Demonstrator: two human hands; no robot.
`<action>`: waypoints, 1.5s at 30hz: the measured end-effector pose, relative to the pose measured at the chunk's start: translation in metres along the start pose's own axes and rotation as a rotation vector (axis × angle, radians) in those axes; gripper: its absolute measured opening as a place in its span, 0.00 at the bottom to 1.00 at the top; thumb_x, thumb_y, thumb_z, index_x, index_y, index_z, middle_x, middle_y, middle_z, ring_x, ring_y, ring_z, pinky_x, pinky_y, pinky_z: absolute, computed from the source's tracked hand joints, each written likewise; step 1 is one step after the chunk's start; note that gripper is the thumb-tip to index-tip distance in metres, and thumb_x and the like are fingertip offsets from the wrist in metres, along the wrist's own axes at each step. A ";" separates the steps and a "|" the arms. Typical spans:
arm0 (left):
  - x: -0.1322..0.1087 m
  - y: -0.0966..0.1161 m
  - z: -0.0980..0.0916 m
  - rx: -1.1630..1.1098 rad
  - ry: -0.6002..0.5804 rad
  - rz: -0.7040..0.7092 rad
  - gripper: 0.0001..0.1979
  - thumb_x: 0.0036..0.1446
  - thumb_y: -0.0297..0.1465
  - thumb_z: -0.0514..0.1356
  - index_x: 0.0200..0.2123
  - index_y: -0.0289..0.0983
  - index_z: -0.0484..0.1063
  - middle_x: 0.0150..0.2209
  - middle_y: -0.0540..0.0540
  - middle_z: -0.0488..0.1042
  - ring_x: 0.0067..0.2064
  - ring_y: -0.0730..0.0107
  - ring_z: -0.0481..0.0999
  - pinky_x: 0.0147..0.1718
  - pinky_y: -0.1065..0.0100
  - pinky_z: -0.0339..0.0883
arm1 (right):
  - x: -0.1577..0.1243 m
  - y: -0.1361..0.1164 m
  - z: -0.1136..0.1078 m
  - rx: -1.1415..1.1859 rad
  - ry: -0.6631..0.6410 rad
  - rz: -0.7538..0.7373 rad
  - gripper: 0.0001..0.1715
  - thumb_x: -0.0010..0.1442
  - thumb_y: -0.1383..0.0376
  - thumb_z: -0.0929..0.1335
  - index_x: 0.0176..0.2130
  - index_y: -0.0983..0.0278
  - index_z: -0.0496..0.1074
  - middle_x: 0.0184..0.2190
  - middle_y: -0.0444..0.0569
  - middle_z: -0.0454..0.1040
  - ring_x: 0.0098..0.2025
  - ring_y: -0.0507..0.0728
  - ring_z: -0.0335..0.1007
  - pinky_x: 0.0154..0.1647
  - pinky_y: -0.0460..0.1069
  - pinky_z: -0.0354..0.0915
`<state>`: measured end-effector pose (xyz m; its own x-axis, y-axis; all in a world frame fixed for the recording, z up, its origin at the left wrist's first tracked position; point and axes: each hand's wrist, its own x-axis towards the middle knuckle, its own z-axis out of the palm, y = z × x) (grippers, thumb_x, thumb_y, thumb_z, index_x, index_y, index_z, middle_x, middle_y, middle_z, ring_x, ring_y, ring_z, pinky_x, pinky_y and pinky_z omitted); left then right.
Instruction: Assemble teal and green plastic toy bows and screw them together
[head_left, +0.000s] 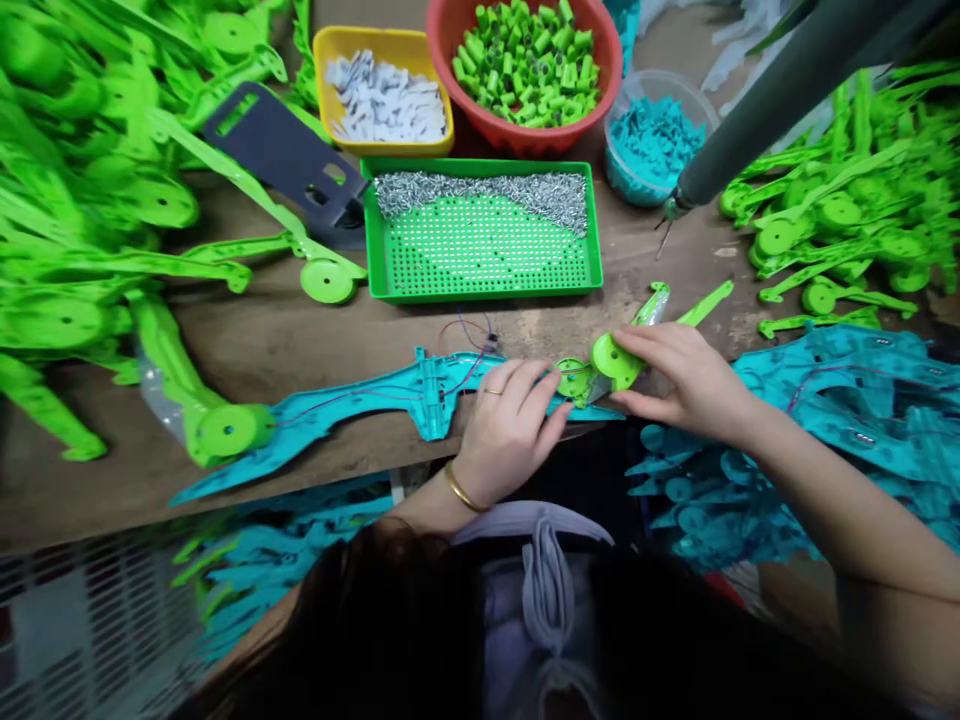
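On our side of the green perforated plastic tray (487, 293), we grasp a lime-green disc-ended plastic pc. (611, 368) w/ R hand (682, 385); L hand (506, 435), grip unclear, lies over a teal bow-shaped plastic pc. (360, 393)

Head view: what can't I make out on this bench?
All in the head view:
Blue frame section under the left hand: hidden by that hand.
Underside of the round green piece in the right hand: faces away from the camera.
Upper end of the dark tool: cut off at the upper right corner.
Green parts at far left: blurred, cut off by the left edge.
Silver bits in the green tray: too small to identify.
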<state>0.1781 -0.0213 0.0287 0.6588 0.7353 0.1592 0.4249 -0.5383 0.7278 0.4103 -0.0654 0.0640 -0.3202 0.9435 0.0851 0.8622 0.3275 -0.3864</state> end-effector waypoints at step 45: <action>-0.010 -0.027 0.008 0.441 0.096 0.204 0.28 0.59 0.50 0.57 0.48 0.31 0.73 0.50 0.34 0.76 0.53 0.51 0.73 0.61 0.42 0.48 | 0.009 -0.002 0.033 0.099 -0.177 -0.007 0.44 0.59 0.55 0.69 0.67 0.63 0.50 0.62 0.58 0.65 0.60 0.67 0.65 0.61 0.65 0.64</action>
<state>0.1646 -0.0172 0.0020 0.7045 0.6200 0.3454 0.5288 -0.7831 0.3272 0.3927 -0.0592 0.0357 -0.3979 0.9147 -0.0711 0.8196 0.3195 -0.4756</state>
